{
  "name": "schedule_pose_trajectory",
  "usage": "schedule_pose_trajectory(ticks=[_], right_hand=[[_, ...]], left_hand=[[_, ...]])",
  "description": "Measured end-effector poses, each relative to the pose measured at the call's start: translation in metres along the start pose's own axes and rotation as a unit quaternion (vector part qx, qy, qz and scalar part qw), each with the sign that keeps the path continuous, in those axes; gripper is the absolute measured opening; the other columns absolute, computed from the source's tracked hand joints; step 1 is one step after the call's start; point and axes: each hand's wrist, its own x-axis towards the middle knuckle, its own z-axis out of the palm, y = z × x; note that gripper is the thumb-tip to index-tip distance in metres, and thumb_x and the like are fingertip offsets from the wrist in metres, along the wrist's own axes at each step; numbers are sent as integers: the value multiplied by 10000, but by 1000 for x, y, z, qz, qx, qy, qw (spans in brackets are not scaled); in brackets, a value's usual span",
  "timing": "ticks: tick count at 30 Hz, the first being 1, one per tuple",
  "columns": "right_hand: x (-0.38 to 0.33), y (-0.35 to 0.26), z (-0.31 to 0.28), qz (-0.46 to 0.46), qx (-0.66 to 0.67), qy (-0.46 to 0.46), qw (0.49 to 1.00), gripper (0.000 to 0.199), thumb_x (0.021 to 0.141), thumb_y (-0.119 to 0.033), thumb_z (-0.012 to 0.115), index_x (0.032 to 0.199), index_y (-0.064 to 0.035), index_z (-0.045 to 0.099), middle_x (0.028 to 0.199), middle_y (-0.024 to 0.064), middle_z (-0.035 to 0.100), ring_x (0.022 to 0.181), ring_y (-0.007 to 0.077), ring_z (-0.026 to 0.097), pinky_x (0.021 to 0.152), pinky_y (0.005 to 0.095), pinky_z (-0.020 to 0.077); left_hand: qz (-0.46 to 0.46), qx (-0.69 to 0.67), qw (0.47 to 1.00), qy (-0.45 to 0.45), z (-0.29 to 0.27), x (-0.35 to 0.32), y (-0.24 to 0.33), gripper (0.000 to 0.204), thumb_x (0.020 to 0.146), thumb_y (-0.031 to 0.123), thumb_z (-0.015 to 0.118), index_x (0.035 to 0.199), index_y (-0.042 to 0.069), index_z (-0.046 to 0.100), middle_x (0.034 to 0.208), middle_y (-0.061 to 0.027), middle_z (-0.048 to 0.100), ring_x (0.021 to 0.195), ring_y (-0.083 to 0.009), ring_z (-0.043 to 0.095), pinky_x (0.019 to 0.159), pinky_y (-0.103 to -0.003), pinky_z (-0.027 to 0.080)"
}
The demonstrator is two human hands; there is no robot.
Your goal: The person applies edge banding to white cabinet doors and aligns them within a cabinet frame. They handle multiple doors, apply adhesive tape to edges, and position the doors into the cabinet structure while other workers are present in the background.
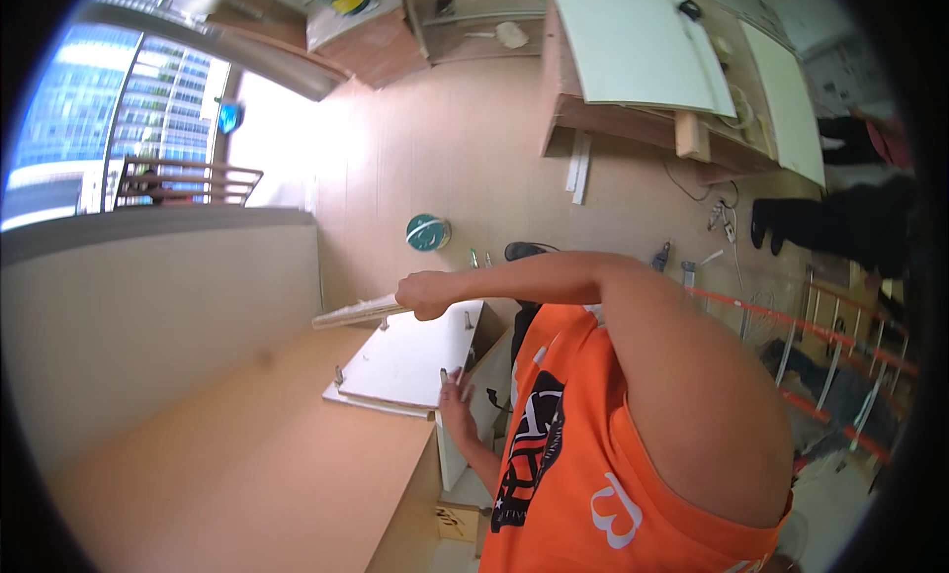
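Observation:
My right hand (423, 294) is closed around the end of a thin pale board (356, 312), seen nearly edge-on and held tilted above a white panel (410, 353). The white panel lies at the corner of a wood-toned cabinet top (267, 454), with short metal pegs standing near its corners, one at the far left (339, 375). Down at the panel's near right corner, my left hand (455, 403) has its fingers at another metal peg (444, 375). These fingers look closed on the peg, though they are small in view.
A green bucket (428, 233) stands on the floor ahead. At the back right, white panels (643, 44) lie on a wooden bench. Hand tools (661, 257) and cables are on the floor to the right, beside an orange rail (771, 311). Another person's dark-clothed legs (830, 222) are at far right.

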Motion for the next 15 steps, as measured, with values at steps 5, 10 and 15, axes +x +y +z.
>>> schedule_pose_trajectory(ticks=[5, 10, 15], right_hand=[[-84, -37, -78, -43, -72, 7, 996, 240, 701, -33, 588, 878, 91, 692, 847, 290, 667, 848, 459, 665, 763, 514, 534], [-182, -99, -138, -4, -119, -20, 993, 225, 757, -78, 616, 922, 67, 666, 879, 274, 653, 880, 444, 656, 800, 517, 522], [-292, -144, -170, 64, -135, 64, 987, 268, 814, -153, 656, 986, 53, 645, 929, 266, 644, 908, 436, 655, 808, 516, 524]], left_hand=[[178, -77, 980, 45, 12, 53, 61, 595, 1072, 457, 393, 1527, 91, 279, 1558, -159, 342, 1369, -340, 448, 1068, -505, 447], [368, 54, 928, -31, 39, 99, 103, 665, 1069, 528, 302, 1519, 39, 265, 1580, -190, 283, 1447, -312, 341, 1163, -511, 331], [437, 39, 884, -162, 85, 137, 128, 737, 1012, 630, 389, 1420, 17, 402, 1467, -181, 438, 1381, -284, 409, 1163, -506, 323]])
